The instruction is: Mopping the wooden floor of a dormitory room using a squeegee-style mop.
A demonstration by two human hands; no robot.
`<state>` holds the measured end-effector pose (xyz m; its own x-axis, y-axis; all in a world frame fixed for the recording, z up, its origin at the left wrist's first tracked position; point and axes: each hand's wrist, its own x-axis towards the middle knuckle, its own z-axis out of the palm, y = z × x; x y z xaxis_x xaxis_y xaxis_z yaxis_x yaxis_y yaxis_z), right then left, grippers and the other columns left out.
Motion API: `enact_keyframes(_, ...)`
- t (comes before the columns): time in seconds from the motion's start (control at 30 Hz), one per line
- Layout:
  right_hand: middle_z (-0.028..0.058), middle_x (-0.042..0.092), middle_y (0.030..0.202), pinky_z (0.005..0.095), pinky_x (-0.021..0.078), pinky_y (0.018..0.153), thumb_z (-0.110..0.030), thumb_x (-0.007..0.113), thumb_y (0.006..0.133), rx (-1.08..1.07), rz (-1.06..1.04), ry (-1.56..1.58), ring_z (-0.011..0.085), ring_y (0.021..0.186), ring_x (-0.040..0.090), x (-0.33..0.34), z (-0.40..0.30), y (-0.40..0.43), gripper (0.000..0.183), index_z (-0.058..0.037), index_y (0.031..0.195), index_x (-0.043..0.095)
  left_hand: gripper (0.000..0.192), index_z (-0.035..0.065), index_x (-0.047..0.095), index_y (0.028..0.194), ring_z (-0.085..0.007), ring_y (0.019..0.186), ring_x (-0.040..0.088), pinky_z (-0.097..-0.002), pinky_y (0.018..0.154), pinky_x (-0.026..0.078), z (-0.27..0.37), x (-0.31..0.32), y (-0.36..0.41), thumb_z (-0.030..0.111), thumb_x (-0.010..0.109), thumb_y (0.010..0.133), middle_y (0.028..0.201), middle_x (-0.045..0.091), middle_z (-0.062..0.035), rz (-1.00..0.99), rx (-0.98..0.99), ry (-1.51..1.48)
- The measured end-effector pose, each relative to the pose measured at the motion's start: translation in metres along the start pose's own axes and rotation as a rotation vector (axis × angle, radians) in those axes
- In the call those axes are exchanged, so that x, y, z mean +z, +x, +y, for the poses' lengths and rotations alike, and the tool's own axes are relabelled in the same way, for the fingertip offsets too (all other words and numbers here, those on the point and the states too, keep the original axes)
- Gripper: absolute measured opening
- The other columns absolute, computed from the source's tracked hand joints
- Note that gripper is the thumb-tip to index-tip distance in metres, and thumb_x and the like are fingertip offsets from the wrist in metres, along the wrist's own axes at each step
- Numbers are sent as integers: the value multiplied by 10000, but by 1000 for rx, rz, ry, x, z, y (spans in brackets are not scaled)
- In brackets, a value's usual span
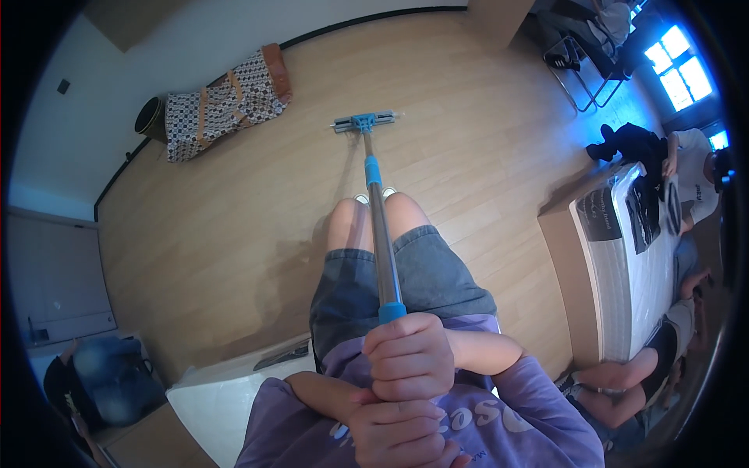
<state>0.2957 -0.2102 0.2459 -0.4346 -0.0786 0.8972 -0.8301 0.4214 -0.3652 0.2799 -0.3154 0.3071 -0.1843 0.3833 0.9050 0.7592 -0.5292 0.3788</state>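
Note:
A long mop (pixel 381 234) with a metal pole and blue plastic joints extends away from my body, its flat, narrow head resting on the wood-look floor (pixel 281 193) beyond my feet. My right hand (pixel 411 357) wraps around the handle just below a blue collar. Directly beneath it, nearer my chest, my left hand (pixel 399 434) is also closed round the handle. The fists touch or nearly touch, and the fingers hide the pole's end.
At the far left lie a patterned bag (pixel 219 105) and a dark bin (pixel 150 118) by the wall. A plastic-wrapped mattress on a base (pixel 620 286) stands right, with people around it. Another wrapped mattress (pixel 228 401) is behind my left side; someone is near the door (pixel 61 275). Another person sits far right.

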Motion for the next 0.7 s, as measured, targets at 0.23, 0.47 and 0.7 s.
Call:
enact_keyframes(0.23, 25, 502, 636, 312, 514, 659, -86, 610, 742, 15, -24, 50, 174, 564, 547, 8, 21, -10, 134, -47, 644, 526, 178, 52, 534, 624, -140, 466, 477, -295, 504, 486, -27, -7, -21, 165, 607, 740, 543, 474, -19, -26, 97, -51)
enact_keyframes(0.47, 25, 489, 625, 340, 516, 648, -89, 651, 647, 43, -93, 53, 190, 573, 538, 15, 80, -43, 132, -62, 636, 523, 185, 99, 460, 499, -153, 488, 515, -312, 601, 532, -66, -8, -68, 83, 592, 628, 519, 480, -13, -100, -118, 14)
enact_keyframes(0.7, 30, 523, 683, 380, 497, 770, -203, 609, 726, 146, -137, -240, 238, 714, 572, 13, 167, -130, 134, -82, 695, 563, 201, 106, 447, 541, -193, 506, 525, -315, 580, 509, -160, 37, -134, 33, 628, 590, 555, 482, -22, 14, -239, 352)
